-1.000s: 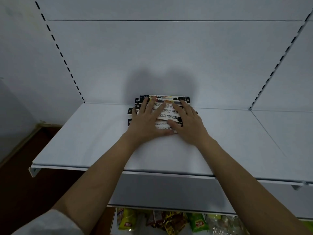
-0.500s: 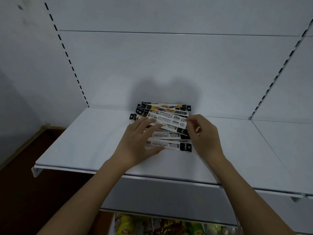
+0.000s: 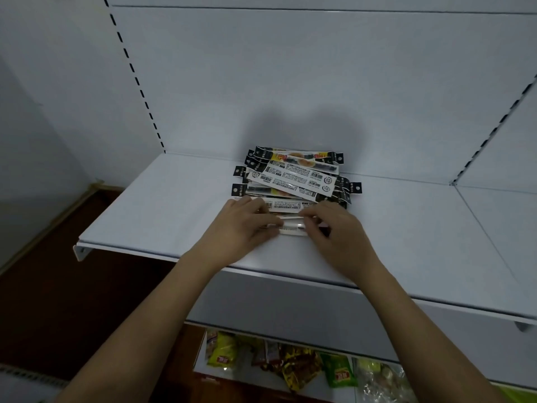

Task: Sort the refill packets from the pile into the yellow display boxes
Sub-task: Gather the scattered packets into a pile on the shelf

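On the white metal shelf (image 3: pixel 151 210), the loose pile of long, narrow refill packets (image 3: pixel 293 175), white with barcodes and black hang-tab ends, lay toward 12 o'clock from me. Their long axes ran roughly 9 to 3 o'clock. My left hand (image 3: pixel 241 228) and right hand (image 3: pixel 340 231) pinched opposite ends of the nearest white packet (image 3: pixel 290 228), fingers curled around it.

Shop aisle, retail shelving.
White metal gondola shelf (image 3: pixel 145 216) with slotted uprights (image 3: pixel 136 80) and plain back panel (image 3: pixel 290 68); hang-tab refill packets (image 3: pixel 293 175) with barcodes piled near the back; lower shelf (image 3: pixel 203 370) stocked with bright snack packets (image 3: pixel 290 362); dark floor (image 3: pixel 72 301) at left below.
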Demonstrator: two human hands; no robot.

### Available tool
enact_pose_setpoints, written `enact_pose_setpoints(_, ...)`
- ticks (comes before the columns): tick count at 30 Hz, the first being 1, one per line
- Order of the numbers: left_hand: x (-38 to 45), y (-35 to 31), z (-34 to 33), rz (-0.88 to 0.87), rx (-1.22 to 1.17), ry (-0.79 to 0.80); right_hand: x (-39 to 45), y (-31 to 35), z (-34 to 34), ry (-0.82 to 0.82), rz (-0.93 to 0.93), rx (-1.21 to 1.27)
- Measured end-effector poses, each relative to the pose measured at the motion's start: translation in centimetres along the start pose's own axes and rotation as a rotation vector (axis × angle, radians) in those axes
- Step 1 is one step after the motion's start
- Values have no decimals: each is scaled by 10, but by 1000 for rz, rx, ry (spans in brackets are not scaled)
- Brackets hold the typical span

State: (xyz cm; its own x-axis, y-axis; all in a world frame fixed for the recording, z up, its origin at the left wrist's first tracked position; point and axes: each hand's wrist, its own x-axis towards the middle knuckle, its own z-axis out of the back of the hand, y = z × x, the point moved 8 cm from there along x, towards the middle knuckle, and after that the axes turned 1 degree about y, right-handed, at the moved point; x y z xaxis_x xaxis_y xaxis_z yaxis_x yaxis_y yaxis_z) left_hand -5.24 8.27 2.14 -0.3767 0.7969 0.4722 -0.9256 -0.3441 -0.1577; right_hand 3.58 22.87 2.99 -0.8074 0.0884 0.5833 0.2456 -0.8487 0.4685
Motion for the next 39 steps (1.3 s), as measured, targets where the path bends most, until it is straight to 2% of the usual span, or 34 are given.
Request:
enact_pose_setpoints(2, 0, -5, 3, -27, 16, -27, 0, -2, 15, -108, -66, 73)
enact_pose_setpoints(4, 0, -6, 9, 9, 45, -68, -1, -14, 28, -209, -230, 200)
enact_pose_setpoints(6, -2, 5, 18, 214, 18, -105, -3, -29, 35, -304, -410, 331)
enact_pose_setpoints(8, -9, 19, 26, 437, -24, -144, -2, -37, 37, -335, -472, 362)
enact_pose_setpoints(10, -14, 21, 33, 524, -47, -207, 7, -26, 30, -245, -359, 268)
enact_pose_setpoints(13, -17, 27, 37, 620, -123, -241, 19, 2, 0, -46, -48, -51)
enact_pose_setpoints(15, -20, 37, 36, 665, -168, -261, 21, 8, -20, 21, 47, -243)
enact_pose_setpoints(19, -29, 50, 37, 742, -341, -363, 21, 3, -16, -75, 40, -305)
enact_pose_setpoints(23, -30, 51, 36, 766, -470, -368, 16, 16, -3, -190, 118, -306)
enact_pose_setpoints(25, -28, 48, 33, 753, -496, -316, 15, 17, 5, -245, 72, -250)
enact_pose_setpoints(27, -23, 42, 29, 698, -467, -226, 15, 8, 16, -277, -75, -126)
enact_pose_setpoints(29, -17, 34, 25, 620, -340, -133, 16, -7, 21, -270, -245, -57)
enact_pose_setpoints(33, -5, 30, 17, 495, -153, -58, 23, -34, 34, -260, -459, -140)
enact_pose_setpoints(36, 5, 29, 12, 467, -104, -30, 33, -42, 39, -234, -476, -236)
enact_pose_setpoints(39, 10, 33, 8, 473, -100, -37, 43, -41, 35, -211, -388, -221)
